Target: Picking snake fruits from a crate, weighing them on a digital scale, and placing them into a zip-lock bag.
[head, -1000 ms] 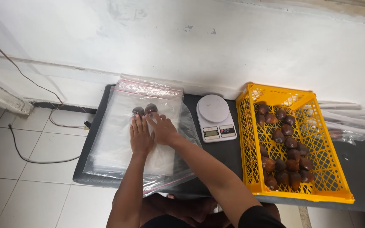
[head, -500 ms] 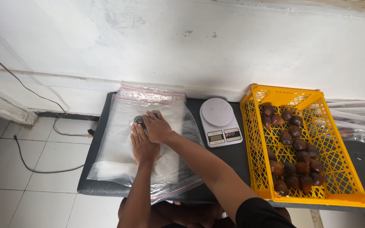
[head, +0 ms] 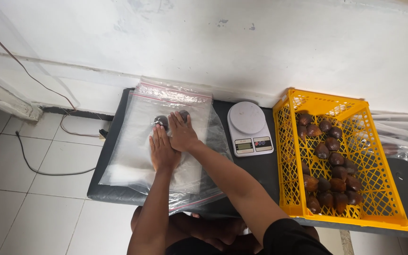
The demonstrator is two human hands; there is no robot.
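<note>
Clear zip bags (head: 133, 141), stacked on dark worktop (head: 256, 165): left hand (head: 162, 150) and right hand (head: 181, 133) pressed flat, fingers spread, beside 2 brown fruits (head: 161, 121). Scale (head: 249, 127), yellow crate (head: 336, 156) adjacent.

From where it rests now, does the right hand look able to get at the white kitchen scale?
Probably yes. The right hand lies flat on the clear plastic bag, and the white scale stands just to its right on the dark mat, with nothing between them and its top bare.
</note>
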